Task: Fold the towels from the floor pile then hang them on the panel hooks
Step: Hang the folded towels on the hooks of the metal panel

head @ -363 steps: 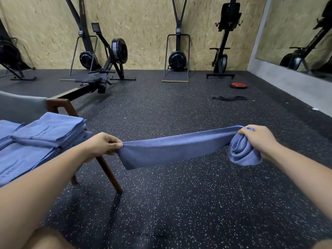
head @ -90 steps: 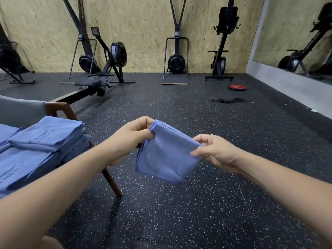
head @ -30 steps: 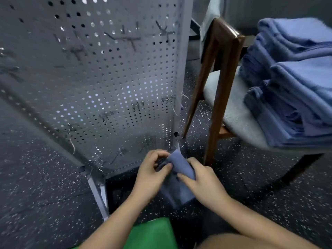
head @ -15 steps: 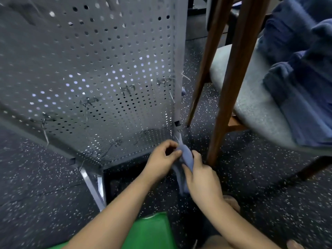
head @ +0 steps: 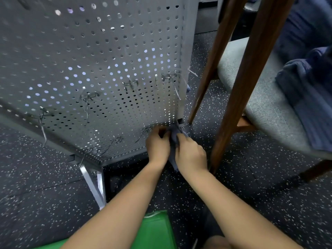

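Observation:
A small folded blue towel (head: pixel 173 139) is squeezed between my two hands at the bottom right corner of the grey perforated panel (head: pixel 100 56). My left hand (head: pixel 158 144) pinches its upper edge close to the panel. My right hand (head: pixel 190 155) grips the towel from the right. Most of the towel is hidden by my hands. Several wire hooks (head: pixel 132 84) stick out of the panel, one low hook (head: pixel 143 134) just left of my left hand. A stack of folded blue towels (head: pixel 309 83) lies on the chair seat at right.
A wooden chair leg (head: pixel 239 90) stands right beside my right hand, with the grey chair seat (head: pixel 265 105) behind it. The panel's metal foot (head: pixel 95 186) rests on the speckled black floor. Something green (head: pixel 154 230) lies at the bottom between my arms.
Both hands with the towel have moved up closer to the panel's bottom right corner, near a low hook. The view has tilted further down toward the panel.

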{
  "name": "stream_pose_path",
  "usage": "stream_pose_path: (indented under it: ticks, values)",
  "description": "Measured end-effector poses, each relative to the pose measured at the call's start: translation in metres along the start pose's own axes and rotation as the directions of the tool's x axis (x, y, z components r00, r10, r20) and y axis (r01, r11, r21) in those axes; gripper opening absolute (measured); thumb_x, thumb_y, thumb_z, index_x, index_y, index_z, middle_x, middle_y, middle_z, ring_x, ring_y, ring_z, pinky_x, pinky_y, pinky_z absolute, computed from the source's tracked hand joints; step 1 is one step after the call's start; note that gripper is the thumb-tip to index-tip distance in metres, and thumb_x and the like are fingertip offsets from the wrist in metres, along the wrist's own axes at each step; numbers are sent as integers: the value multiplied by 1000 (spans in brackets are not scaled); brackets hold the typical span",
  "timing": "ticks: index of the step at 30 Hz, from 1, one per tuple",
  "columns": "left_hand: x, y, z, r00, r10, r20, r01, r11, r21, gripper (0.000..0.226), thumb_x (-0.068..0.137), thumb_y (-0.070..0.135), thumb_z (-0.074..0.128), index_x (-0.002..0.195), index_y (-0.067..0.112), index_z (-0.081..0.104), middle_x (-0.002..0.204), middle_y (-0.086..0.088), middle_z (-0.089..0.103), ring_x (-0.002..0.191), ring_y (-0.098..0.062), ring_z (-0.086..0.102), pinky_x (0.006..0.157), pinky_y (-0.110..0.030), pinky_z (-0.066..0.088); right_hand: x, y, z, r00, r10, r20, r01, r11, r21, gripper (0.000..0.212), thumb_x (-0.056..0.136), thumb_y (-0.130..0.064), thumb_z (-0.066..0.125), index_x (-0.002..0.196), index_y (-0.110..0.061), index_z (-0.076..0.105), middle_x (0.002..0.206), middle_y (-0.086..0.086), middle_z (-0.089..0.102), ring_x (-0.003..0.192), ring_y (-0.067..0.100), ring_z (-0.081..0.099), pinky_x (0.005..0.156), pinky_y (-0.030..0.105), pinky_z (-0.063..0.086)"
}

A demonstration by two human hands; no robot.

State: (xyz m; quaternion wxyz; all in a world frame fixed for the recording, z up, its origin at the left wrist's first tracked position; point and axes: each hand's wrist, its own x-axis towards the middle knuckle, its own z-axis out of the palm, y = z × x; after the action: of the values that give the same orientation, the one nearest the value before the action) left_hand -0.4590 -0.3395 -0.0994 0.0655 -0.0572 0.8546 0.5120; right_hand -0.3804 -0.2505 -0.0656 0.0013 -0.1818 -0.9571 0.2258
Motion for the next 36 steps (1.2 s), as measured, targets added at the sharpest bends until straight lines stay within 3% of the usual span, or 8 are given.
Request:
stream_pose_path:
  ticks: [4, 10, 15, 17, 21, 26, 31, 36]
  values:
    - [6, -8, 3, 994, -87, 71, 81, 993, 86, 13, 99, 28, 69, 109, 20, 75, 98, 4, 76, 89, -18, 69, 68, -27, 44, 8, 2, 9, 999, 13, 35, -15, 998, 56, 25, 100, -13, 53, 125, -20, 54, 114, 9, 69, 99, 41, 70, 68, 41, 46]
    - [-13, 12, -24, 994, 22, 111, -38, 990, 139, 11, 98, 24, 63, 88, 20, 66, 82, 4, 68, 77, -18, 65, 60, -28, 44, -17, 0, -15, 970, 2, 242, -45, 984, 172, 64, 103, -14, 55, 163, -14, 32, 167, 6, 35, 146, 29, 45, 116, 34, 41]
    - [-50, 72, -51, 926, 272, 262, -291, 956, 36, 13, 94, 18, 71, 92, 31, 70, 87, 18, 72, 83, 5, 65, 69, -8, 43, -50, 0, -84, 949, -50, 310, -25, 972, 233, 24, 102, -18, 54, 125, -23, 59, 116, 2, 64, 99, 18, 61, 75, 23, 46]
    - [-65, 105, -62, 881, 352, 315, -371, 929, 0, 12, 95, 21, 72, 90, 31, 70, 87, 24, 71, 83, 7, 64, 70, -8, 44, -66, 2, -119, 965, -30, 262, -33, 972, 232, 8, 102, -22, 57, 106, -28, 57, 103, -4, 68, 92, 14, 63, 66, 15, 43]
    - [-101, 173, -81, 782, 516, 350, -496, 855, -151, 7, 96, 22, 73, 92, 28, 71, 86, 16, 74, 82, 0, 68, 77, -20, 53, -102, 4, -183, 990, -4, 140, -31, 969, 243, 12, 101, -30, 64, 112, -27, 67, 103, -10, 75, 96, 4, 68, 85, 28, 53]
    - [-136, 245, -88, 619, 704, 349, -630, 710, -314, 6, 98, 22, 70, 92, 24, 69, 83, 6, 75, 79, -12, 72, 80, -35, 59, -140, 11, -258, 999, 29, -36, -21, 977, 211, 6, 99, -34, 67, 103, -30, 70, 89, -13, 74, 86, 1, 68, 84, 35, 56]
    - [-151, 317, -68, 498, 840, 217, -787, 543, -293, 5, 98, 13, 66, 98, 18, 68, 93, 8, 72, 89, -7, 67, 81, -23, 53, -169, 4, -315, 968, 38, -246, 31, 963, 267, 11, 101, -22, 65, 98, -31, 70, 81, -7, 73, 70, 12, 71, 75, 44, 59]
    - [-129, 371, -25, 644, 706, 295, -701, 699, -142, 14, 101, 24, 63, 110, 14, 66, 107, 1, 67, 103, -21, 62, 84, -33, 43, -169, 6, -354, 871, -15, -490, 74, 992, 100, 10, 100, -21, 69, 94, -29, 71, 75, -15, 69, 74, 7, 65, 72, 35, 54]
